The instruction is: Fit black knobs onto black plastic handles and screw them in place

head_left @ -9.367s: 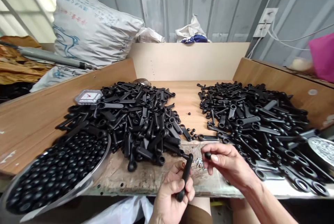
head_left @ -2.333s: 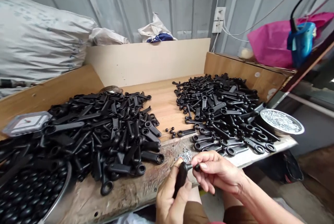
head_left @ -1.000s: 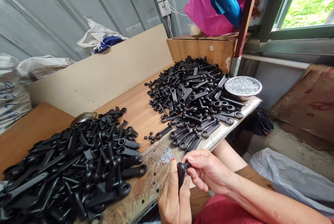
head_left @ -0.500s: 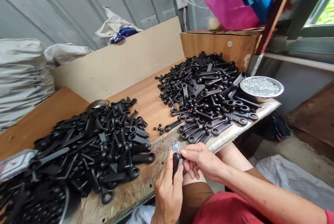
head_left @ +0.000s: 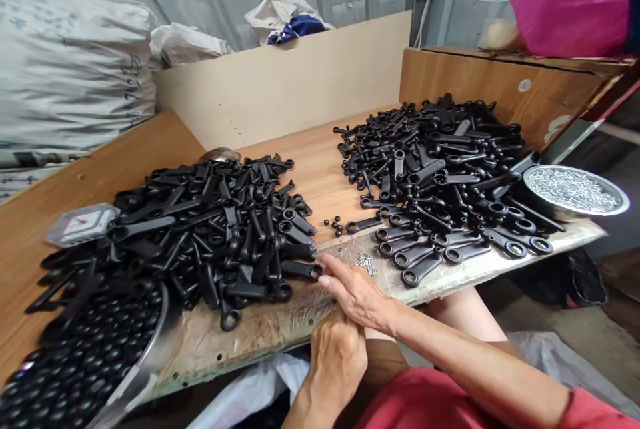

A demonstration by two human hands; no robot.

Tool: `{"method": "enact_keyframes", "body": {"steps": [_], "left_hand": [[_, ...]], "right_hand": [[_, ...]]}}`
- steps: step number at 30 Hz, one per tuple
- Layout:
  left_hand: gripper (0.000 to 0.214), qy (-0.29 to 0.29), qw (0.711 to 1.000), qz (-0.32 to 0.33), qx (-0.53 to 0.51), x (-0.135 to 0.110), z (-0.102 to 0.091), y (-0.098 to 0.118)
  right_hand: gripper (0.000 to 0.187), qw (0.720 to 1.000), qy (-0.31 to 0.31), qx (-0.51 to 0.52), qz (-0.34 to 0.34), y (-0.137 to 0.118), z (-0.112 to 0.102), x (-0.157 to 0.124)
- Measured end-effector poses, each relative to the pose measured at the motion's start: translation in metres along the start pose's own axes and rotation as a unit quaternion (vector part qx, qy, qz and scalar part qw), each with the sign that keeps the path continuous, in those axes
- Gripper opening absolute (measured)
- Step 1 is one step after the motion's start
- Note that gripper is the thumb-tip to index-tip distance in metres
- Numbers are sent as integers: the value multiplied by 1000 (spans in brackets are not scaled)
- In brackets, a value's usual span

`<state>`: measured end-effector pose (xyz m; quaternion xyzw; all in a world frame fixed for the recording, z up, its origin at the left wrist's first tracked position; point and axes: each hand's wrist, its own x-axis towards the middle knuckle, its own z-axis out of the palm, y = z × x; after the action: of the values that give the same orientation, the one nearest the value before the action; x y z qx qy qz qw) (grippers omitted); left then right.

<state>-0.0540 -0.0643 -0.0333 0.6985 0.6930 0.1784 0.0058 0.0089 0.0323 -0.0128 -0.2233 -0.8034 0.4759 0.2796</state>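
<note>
My right hand (head_left: 353, 292) reaches left over the table's front edge, thumb and fingers stretched out and slightly apart. Its fingertips are at the ring end of a black crank handle (head_left: 300, 270) on the near side of the left pile; whether they touch it I cannot tell. Just below, my left hand (head_left: 339, 349) is closed, back of the hand up, partly under my right hand. What it holds is hidden. Small silver pins (head_left: 366, 262) lie in a little heap beside my right hand. Several black balls (head_left: 336, 224) rest behind them.
A large pile of black crank handles (head_left: 425, 162) covers the right side, with several in a row at its front. A metal bowl of silver pins (head_left: 575, 190) stands far right. At lower left, a metal basin (head_left: 150, 366) holds black balls. A clear plastic box (head_left: 83, 224) lies left.
My right hand has left the black crank handle that my left hand held and moved left to the pile. My left hand has turned, hiding that handle. The view has swung left.
</note>
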Motion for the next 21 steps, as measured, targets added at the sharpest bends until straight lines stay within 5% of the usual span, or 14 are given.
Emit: {"method": "enact_keyframes", "body": {"steps": [5, 8, 10, 13, 16, 18, 21], "left_hand": [[25, -22, 994, -55, -86, 8, -12, -6], [20, -28, 980, -67, -183, 11, -22, -13], [19, -55, 932, -87, -348, 10, -27, -13], [33, -117, 776, -164, -597, 9, -30, -1], [44, -131, 665, -224, -700, 13, -31, 17], [49, -107, 626, -221, -740, 19, -31, 23], [55, -39, 631, -224, -742, 24, -33, 20]], "right_hand": [[33, 1000, 6, -29, -7, -1, -8, -3], [24, 989, -63, -111, -69, -14, -29, -14], [21, 979, -124, -130, -100, -23, -46, -23], [22, 980, -164, -54, -101, -32, -71, -34], [27, 984, -156, 36, -82, -32, -88, -38], [30, 988, -126, 61, -67, -29, -97, -38], [29, 999, -42, 27, -20, -20, -120, -36]]}}
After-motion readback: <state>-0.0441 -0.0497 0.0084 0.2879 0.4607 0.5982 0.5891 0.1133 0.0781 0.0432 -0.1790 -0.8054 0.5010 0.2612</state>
